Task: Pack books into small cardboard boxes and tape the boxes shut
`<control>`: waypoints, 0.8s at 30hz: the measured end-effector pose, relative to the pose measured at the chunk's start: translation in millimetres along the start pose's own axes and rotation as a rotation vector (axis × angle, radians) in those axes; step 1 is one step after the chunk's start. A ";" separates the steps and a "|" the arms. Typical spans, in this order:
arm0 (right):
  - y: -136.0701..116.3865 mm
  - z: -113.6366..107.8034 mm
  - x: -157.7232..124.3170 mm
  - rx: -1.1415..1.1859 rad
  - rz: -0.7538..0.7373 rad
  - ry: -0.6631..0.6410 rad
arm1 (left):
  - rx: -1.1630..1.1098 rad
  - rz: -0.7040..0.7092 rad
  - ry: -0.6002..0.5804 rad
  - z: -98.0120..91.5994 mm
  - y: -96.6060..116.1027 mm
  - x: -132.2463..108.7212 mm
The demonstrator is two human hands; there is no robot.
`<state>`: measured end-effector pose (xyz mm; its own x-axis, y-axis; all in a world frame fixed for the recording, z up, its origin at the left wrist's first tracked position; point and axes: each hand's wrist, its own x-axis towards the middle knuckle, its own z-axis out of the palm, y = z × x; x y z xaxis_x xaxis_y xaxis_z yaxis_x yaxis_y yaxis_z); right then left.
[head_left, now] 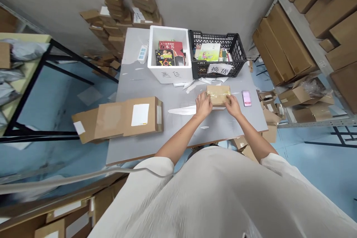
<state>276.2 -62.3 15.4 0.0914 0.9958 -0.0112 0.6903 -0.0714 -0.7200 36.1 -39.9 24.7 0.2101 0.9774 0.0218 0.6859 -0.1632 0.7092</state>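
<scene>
A small cardboard box (219, 95) with shiny tape across its top lies on the grey table (178, 130) in front of me. My left hand (203, 105) grips its left side, with the fingertips at the taped edge. On the opposite side, my right hand (232, 105) has its fingers pressed against the box's right front corner. Under the near edge, a pale strip shows, too covered to name. A torn strip of white paper (182, 110) lies beside my left hand. To the right of the box rests a phone (247, 98) with a lit pinkish screen.
Behind the box stand a white foam bin (170, 73) and a black plastic crate (241, 57), both holding books. Larger cardboard boxes (114, 119) sit at the table's left. Stacked boxes (113, 26) rise by the wall; a loaded shelf (318, 52) stands right. A cable (111, 171) crosses low left.
</scene>
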 end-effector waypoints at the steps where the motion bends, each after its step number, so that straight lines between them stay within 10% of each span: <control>1: -0.6 1.3 -0.1 0.003 0.003 0.001 | 0.029 0.033 -0.016 -1.6 3.0 -1.2; 12: -43.8 36.5 25.9 0.470 -0.073 -0.120 | 0.170 -0.061 0.059 -26.9 13.1 1.0; 24: -3.5 74.6 29.2 0.209 0.193 -0.177 | -0.070 -0.413 0.129 -69.8 -69.6 -19.2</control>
<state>222.9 -28.7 -34.2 0.0675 0.9611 -0.2680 0.5088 -0.2642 -0.8193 -64.2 -37.9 24.1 -0.1634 0.9682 -0.1894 0.6440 0.2501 0.7230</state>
